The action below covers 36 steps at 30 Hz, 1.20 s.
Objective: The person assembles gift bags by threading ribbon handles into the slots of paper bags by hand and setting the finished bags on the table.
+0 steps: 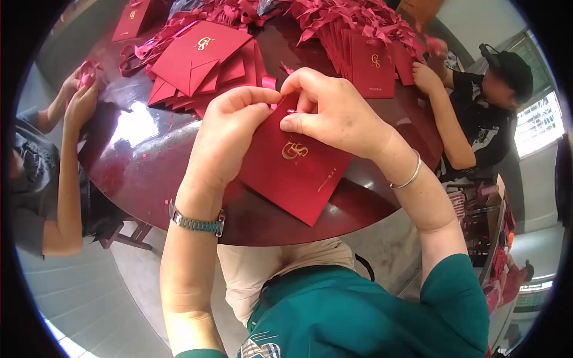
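Observation:
A flat red paper gift bag (304, 191) with a gold emblem lies slanted on the table in front of me. Both my hands are closed at its upper corner, fingertips nearly meeting. My left hand (230, 122) pinches a shiny red ribbon (270, 82), part of which shows beside the index finger. My right hand (337, 110) grips the bag's top edge, its thumb resting on the front face. A bit of ribbon shows between the right thumb and fingers, and the exact hold there is partly hidden.
On the dark red round table (173, 191) lie stacked red bags (200, 53), a standing row of bags (373, 65) and a heap of ribbons (352, 18). One person's hands (83, 98) work at the left; another person (483, 107) sits at the right.

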Motion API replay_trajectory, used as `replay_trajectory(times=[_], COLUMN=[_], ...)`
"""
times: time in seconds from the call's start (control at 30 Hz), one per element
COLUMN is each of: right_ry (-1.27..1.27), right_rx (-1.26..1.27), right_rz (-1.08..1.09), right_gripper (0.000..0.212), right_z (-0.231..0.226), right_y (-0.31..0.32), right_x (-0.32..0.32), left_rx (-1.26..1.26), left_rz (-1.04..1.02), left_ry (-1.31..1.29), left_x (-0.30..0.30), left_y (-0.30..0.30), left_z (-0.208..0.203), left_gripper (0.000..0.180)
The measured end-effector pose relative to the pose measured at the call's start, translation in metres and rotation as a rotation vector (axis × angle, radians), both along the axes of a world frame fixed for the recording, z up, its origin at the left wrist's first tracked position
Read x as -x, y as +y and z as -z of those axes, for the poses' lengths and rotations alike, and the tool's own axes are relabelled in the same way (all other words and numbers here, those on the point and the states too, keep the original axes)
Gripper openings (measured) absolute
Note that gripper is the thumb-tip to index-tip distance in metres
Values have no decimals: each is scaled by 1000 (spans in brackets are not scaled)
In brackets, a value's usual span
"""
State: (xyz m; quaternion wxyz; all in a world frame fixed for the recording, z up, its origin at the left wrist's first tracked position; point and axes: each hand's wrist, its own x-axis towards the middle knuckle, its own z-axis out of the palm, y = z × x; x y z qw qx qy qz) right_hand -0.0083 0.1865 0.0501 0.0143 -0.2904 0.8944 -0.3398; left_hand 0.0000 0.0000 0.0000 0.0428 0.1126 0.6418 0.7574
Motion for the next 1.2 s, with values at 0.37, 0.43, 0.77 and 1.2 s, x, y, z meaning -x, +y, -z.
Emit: replay_trajectory(times=[0.37,0.43,0.77,1.2], right_ry=[111,75,-88,81], right_rx=[178,167,183,-187], right_rz=[15,6,0,-208], right_gripper=[33,34,19,16], right_z=[18,19,15,0], right_y=[10,12,13,18], right_x=[-15,-16,-6,12], left_rx=[44,73,-5,299], left_rz=[73,23,57,19], left_ry=[-44,-44,-55,98], left_x=[-3,-7,0,-3], left_y=[5,6,5,16], left_z=[-7,-8,-3,2], left_gripper=[27,19,15,16])
